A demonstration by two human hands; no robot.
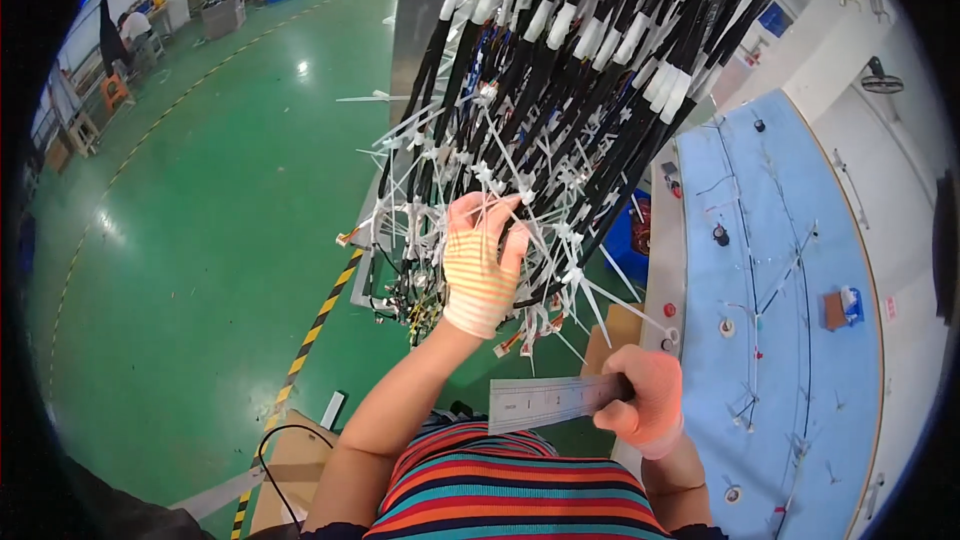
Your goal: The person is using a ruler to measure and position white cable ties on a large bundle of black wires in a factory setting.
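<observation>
A large bundle of black-sleeved wire harnesses hangs in front of me, with white sleeves and many white cable ties sticking out. My left hand, in a striped fingertip-less glove, reaches in at the bundle's lower end. Its fingers are bent and close together on a cable tie; the exact grip is partly lost among the ties. Lower right, my right hand, in an orange-pink glove, is closed round one end of a flat metal ruler. The ruler points left, in front of my striped shirt.
Right of the bundle stands a long blue board with cables and fixings on it. A blue bin sits between them. Loose connectors and wires dangle at lower left. Cardboard lies near yellow-black floor tape. A person sits far left.
</observation>
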